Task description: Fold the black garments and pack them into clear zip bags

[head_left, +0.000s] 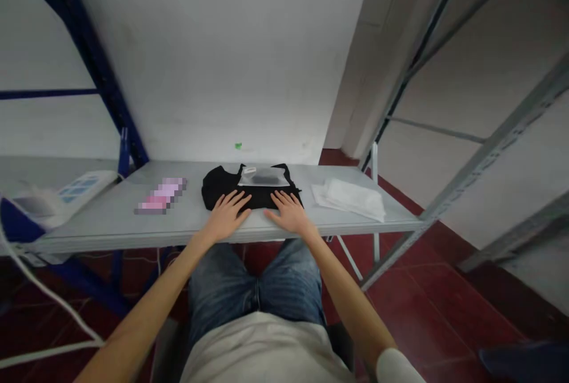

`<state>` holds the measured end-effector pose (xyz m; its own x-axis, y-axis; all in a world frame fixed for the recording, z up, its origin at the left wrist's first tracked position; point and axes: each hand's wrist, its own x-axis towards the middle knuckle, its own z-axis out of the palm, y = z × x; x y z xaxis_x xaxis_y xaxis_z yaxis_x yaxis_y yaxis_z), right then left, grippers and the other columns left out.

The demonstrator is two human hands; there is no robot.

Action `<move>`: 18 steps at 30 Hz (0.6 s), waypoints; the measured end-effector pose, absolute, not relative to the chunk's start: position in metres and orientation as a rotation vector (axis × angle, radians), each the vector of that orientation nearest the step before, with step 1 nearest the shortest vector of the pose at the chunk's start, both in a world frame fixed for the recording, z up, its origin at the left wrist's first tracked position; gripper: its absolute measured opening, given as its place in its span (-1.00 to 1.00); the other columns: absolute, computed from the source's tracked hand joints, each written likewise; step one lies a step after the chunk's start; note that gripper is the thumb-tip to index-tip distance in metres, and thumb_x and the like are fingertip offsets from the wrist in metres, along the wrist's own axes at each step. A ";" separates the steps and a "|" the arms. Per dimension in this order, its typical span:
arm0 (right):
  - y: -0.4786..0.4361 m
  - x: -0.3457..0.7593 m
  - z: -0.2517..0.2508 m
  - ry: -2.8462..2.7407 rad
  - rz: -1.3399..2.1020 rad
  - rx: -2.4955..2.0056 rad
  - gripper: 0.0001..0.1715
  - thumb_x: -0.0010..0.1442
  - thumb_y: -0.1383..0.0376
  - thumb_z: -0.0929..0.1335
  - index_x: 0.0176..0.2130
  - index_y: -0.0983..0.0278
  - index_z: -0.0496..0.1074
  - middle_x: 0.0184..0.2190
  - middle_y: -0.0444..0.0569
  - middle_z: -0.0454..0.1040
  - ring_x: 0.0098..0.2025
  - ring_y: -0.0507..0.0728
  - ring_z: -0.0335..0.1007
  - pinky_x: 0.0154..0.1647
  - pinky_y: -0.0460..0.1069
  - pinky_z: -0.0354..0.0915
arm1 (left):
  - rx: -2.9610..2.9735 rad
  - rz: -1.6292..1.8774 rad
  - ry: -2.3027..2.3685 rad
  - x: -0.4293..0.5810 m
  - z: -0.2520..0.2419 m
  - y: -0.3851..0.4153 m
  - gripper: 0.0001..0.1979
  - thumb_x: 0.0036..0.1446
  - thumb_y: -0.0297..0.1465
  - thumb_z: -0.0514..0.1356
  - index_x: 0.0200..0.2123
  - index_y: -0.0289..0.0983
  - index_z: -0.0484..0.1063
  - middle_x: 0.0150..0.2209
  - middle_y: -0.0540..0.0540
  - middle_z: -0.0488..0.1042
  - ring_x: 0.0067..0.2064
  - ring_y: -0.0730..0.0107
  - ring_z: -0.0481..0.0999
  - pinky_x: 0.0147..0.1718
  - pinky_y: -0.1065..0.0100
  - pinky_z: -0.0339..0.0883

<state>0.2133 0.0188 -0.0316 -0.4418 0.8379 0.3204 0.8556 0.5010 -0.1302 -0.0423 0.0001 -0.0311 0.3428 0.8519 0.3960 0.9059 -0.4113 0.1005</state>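
Observation:
A folded black cloth item, perhaps a garment (260,198), lies on the grey shelf table (275,223) in front of me. On top of it rests a clear plastic packet (264,176) with something dark inside. My left hand (226,217) lies flat with fingers spread, its fingertips on the black cloth's near left edge. Over the near right edge, my right hand (288,211) rests in the same way, fingers apart and touching the cloth. Neither hand grips anything.
To the right lie several white, flat bags or sheets (353,198). A blurred-out pink object (160,196) is on the left. Farther left is a white power strip or device (82,190). Blue posts (95,69) and a grey metal frame (462,163) flank the table; a white wall (222,63) stands behind.

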 end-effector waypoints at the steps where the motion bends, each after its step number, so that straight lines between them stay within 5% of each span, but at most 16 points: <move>1: 0.019 0.213 -0.032 -2.403 -0.071 -1.415 -0.06 0.44 -0.25 0.10 0.46 0.30 0.18 0.47 0.10 0.16 0.52 0.26 -0.03 0.53 0.21 -0.17 | -2.459 -0.595 -1.624 -0.042 -0.031 0.000 -0.42 0.44 -0.06 -0.05 0.40 -0.09 0.28 0.44 -0.13 0.26 0.48 0.03 0.14 0.42 -0.16 0.00; 18: 0.018 0.212 -0.031 -2.402 -0.053 -1.409 -0.09 0.44 -0.23 0.13 0.47 0.27 0.17 0.47 0.10 0.15 0.53 0.28 -0.04 0.53 0.22 -0.17 | -2.462 -0.555 -1.629 -0.043 -0.031 0.000 -0.42 0.45 -0.06 -0.07 0.41 -0.11 0.26 0.44 -0.12 0.25 0.49 0.03 0.12 0.42 -0.16 0.00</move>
<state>0.2125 0.0184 -0.0310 -0.4416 0.8383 0.3197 0.8517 0.5038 -0.1444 -0.0434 0.0005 -0.0306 0.3469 0.8593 0.3759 0.9101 -0.4053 0.0867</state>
